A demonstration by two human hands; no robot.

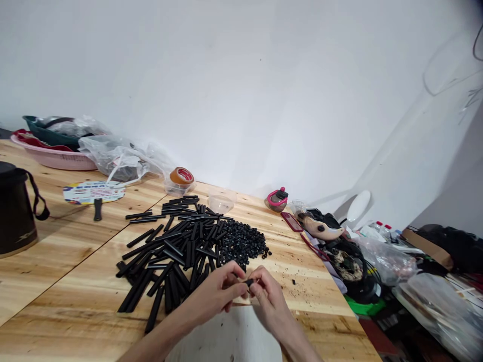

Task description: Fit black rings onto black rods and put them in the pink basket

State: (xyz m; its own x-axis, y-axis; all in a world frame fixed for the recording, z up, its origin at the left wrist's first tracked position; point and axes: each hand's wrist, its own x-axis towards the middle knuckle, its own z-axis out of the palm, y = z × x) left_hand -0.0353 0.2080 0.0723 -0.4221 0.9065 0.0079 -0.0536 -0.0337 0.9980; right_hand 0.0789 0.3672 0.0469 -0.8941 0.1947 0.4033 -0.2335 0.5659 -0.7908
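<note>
My left hand (222, 287) and my right hand (268, 296) meet at the near side of the table, fingertips pinched together. Between them sits a small black piece (248, 282), gripped from both sides; its exact shape is mostly covered by the fingers. Just beyond the hands lies a heap of small black pieces (243, 241). To the left of that spreads a loose pile of black tube-like sticks (171, 266), some overlapping my left hand's side. Below both hands a whitish surface (226, 337) shows between the forearms.
Behind the pile stand a clear plastic tub (222, 202) and a roll of brown tape (181, 176). A black container (15, 211) and a hand fan (94, 193) are at left. Rightward lie a pink-ringed bottle (277, 200), a phone (292, 221) and clutter along the table's edge.
</note>
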